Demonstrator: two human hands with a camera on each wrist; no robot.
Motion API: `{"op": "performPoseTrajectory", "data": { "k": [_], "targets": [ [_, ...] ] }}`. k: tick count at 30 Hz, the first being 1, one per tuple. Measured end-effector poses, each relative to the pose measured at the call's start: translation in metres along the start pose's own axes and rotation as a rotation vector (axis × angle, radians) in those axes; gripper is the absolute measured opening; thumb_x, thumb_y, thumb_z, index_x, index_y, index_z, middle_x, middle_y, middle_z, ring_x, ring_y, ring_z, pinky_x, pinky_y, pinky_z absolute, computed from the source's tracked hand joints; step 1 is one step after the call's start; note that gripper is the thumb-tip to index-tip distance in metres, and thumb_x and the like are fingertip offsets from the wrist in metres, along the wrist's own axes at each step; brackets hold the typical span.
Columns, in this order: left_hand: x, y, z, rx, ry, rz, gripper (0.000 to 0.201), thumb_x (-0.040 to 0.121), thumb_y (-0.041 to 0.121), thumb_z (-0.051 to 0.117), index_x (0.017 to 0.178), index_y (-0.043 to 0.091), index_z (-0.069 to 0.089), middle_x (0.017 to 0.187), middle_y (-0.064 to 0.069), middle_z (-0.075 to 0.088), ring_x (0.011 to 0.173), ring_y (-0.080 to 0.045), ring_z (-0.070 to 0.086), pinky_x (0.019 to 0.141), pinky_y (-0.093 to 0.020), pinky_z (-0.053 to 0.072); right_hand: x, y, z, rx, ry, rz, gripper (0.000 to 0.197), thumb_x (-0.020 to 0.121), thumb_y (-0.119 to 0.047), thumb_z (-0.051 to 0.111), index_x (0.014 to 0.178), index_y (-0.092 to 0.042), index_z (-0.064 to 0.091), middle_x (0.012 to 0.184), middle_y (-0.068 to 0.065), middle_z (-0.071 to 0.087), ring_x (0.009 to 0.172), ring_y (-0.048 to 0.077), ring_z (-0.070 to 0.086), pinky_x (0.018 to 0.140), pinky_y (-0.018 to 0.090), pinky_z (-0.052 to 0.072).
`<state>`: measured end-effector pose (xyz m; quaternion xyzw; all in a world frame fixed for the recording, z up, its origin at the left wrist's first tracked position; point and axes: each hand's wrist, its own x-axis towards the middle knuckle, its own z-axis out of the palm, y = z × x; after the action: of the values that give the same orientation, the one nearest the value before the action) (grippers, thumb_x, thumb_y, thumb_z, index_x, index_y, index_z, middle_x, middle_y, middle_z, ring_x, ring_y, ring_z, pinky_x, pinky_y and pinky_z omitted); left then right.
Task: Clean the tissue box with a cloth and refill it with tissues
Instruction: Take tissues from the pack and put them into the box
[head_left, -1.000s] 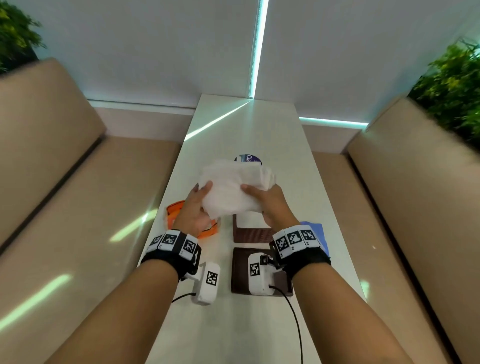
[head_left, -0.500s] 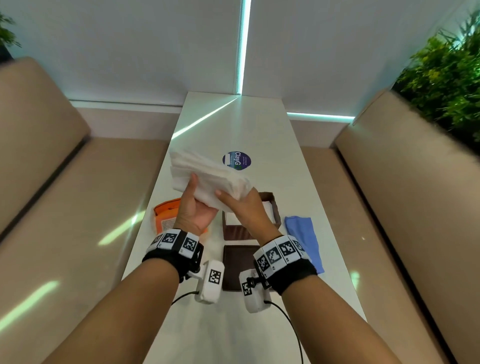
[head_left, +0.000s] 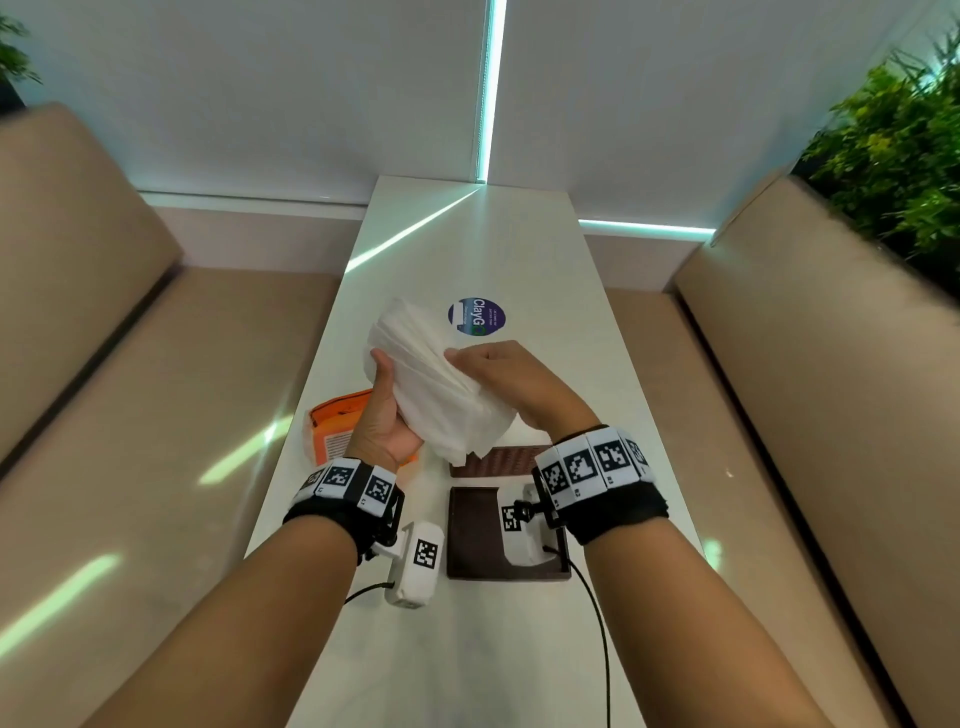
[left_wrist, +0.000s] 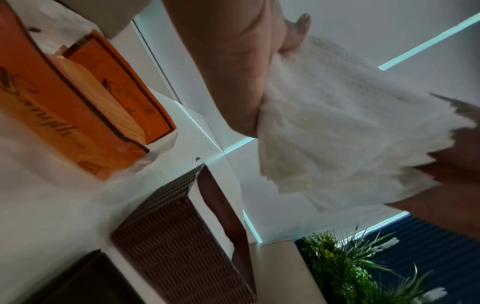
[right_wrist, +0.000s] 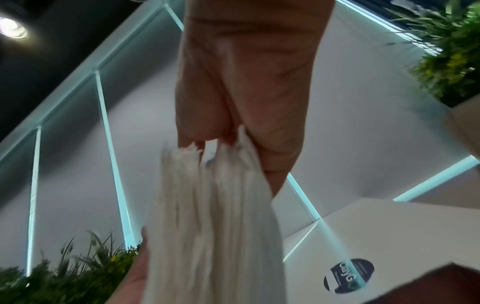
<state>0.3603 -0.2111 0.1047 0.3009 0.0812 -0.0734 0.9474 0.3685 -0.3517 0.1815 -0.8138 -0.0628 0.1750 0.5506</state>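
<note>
Beige benches run along both long sides of a narrow white desk (head_left: 519, 249) that ends at a pale wall with thin lit seams, and green plants (head_left: 893, 156) stand behind the right bench. Above the middle of the desk I hold a thick stack of white tissues (head_left: 441, 389) in both hands, clear of the surface and tilted so its far end points toward the left edge. My left hand (head_left: 384, 415) grips the stack from the left, thumb lying up along its side; my right hand (head_left: 514, 379) comes over the top, its fingers (right_wrist: 197, 123) curled and pinching the sheets' edges. Directly below the stack, near the desk's middle, sits the brown woven box (head_left: 498, 460), open on top, with white showing inside. Its flat brown lid (head_left: 467, 535) lies just nearer to me, toward the near edge. An orange tissue pack (head_left: 337, 431) lies by the left edge, partly behind my left hand. A round dark sticker (head_left: 477, 317) is stuck on the desk beyond the tissues, toward the far edge.
</note>
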Motion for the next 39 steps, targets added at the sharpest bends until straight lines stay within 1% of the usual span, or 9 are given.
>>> {"op": "performPoseTrajectory", "data": {
  "k": [3,6,9,15,19,22,27,34,39],
  "targets": [
    [0.003,-0.004,-0.004,0.009,-0.011,-0.021,0.116,0.043,0.068,0.076,0.138,0.01,0.046,0.127,-0.018,0.06,0.118,-0.032,0.058,0.094,-0.05,0.05,0.001,-0.004,0.001,-0.084,0.006,0.037,0.041,0.092,-0.034,0.055,0.06,-0.009,0.046,0.061,0.007,0.034,0.055,0.018,0.033,0.056,0.027,0.027],
    [0.003,-0.009,-0.004,-0.037,-0.083,-0.072,0.099,0.035,0.068,0.079,0.114,0.01,0.068,0.109,-0.016,0.07,0.103,-0.03,0.067,0.079,-0.045,0.056,0.0,-0.004,0.005,-0.013,-0.036,0.114,0.048,0.09,-0.035,0.055,0.088,0.013,0.06,0.077,0.013,0.052,0.071,0.022,0.05,0.068,0.031,0.039],
    [-0.001,-0.012,-0.002,-0.042,-0.101,-0.084,0.095,0.032,0.067,0.08,0.109,0.011,0.071,0.107,-0.016,0.071,0.098,-0.03,0.069,0.07,-0.043,0.058,-0.003,-0.006,0.007,-0.01,0.052,0.071,0.04,0.093,-0.024,0.053,0.056,-0.011,0.045,0.056,0.003,0.04,0.053,0.015,0.039,0.056,0.025,0.031],
    [-0.001,-0.018,-0.001,-0.044,-0.039,-0.094,0.093,0.064,0.072,0.056,0.135,0.012,0.05,0.131,-0.017,0.058,0.119,-0.031,0.057,0.094,-0.048,0.05,-0.005,-0.012,0.012,-0.282,0.19,-0.107,0.05,0.096,-0.019,0.046,0.05,-0.018,0.026,0.051,-0.001,0.027,0.049,0.011,0.026,0.05,0.025,0.021],
    [0.003,-0.023,0.003,-0.059,0.051,-0.117,0.075,0.081,0.066,0.047,0.133,0.012,0.051,0.13,-0.016,0.057,0.124,-0.028,0.052,0.107,-0.049,0.038,-0.011,-0.019,0.021,-0.347,0.09,-0.12,0.047,0.1,-0.026,0.04,0.053,-0.021,0.04,0.056,-0.004,0.041,0.055,0.008,0.037,0.053,0.022,0.028],
    [0.006,-0.021,0.006,-0.009,0.135,-0.089,0.064,0.085,0.067,0.043,0.123,0.017,0.055,0.11,-0.008,0.066,0.104,-0.021,0.064,0.088,-0.041,0.049,-0.015,-0.024,0.018,-0.162,-0.029,0.012,0.042,0.098,-0.048,0.035,0.097,-0.018,0.065,0.101,0.003,0.065,0.09,0.016,0.059,0.083,0.027,0.047],
    [0.009,-0.019,-0.003,-0.119,0.145,-0.07,0.073,0.08,0.067,0.053,0.133,0.018,0.053,0.132,-0.016,0.057,0.124,-0.032,0.053,0.104,-0.052,0.041,-0.014,-0.008,0.017,-0.342,-0.165,-0.034,0.077,0.081,-0.018,0.07,0.145,-0.022,0.028,0.139,0.004,0.048,0.124,0.025,0.05,0.1,0.038,0.045],
    [0.006,0.004,-0.028,-0.009,0.075,-0.081,0.087,0.054,0.049,0.084,0.129,0.015,0.056,0.132,-0.015,0.058,0.118,-0.033,0.058,0.101,-0.055,0.042,-0.015,0.007,-0.016,-0.038,-0.09,0.004,0.043,0.077,-0.003,0.072,0.115,-0.02,0.06,0.095,-0.007,0.065,0.088,0.011,0.062,0.08,0.027,0.053],
    [0.001,0.002,-0.017,0.101,0.047,-0.095,0.061,0.059,0.049,0.081,0.11,0.016,0.071,0.122,-0.011,0.066,0.114,-0.028,0.062,0.097,-0.05,0.048,-0.003,0.017,-0.014,0.228,0.257,-0.043,0.041,0.08,-0.017,0.073,0.117,-0.016,0.054,0.105,-0.002,0.063,0.097,0.017,0.062,0.081,0.03,0.055]
  ]
}}
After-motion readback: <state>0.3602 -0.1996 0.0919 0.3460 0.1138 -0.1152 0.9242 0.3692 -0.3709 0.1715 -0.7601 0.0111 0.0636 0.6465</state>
